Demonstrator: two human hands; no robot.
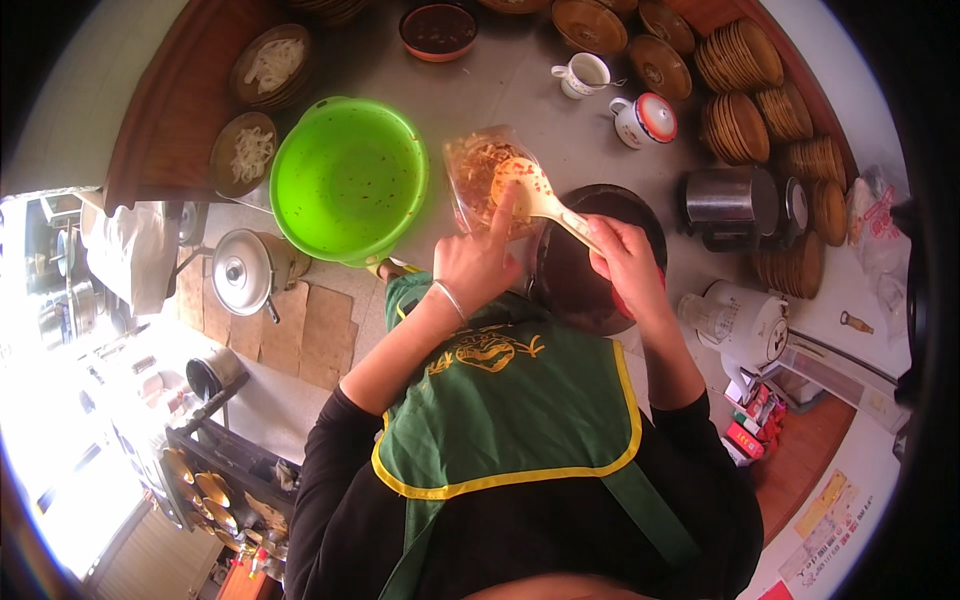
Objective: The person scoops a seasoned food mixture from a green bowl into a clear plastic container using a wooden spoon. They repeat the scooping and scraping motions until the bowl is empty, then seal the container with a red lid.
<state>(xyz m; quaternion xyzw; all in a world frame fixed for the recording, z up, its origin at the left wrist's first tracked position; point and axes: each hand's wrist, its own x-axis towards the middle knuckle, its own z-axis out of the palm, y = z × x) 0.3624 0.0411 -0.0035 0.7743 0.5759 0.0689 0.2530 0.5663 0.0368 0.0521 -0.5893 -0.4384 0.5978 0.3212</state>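
My right hand grips the handle of a cream-coloured plastic serving spoon. Reddish bits of food cling to the spoon's bowl. My left hand holds nothing; its index finger is stretched out and appears to touch the bowl, the other fingers curled. Under the spoon stands a clear plastic container filled with reddish shredded food. To its left is a bright green plastic basin, with small food specks over its inside. A large dark basin lies partly hidden beneath my right hand.
Bowls of white noodles stand beyond the green basin. At the back are a dark-filled bowl, a white mug and a lidded enamel mug. Stacked brown bowls, a metal canister and a white electric appliance line the right.
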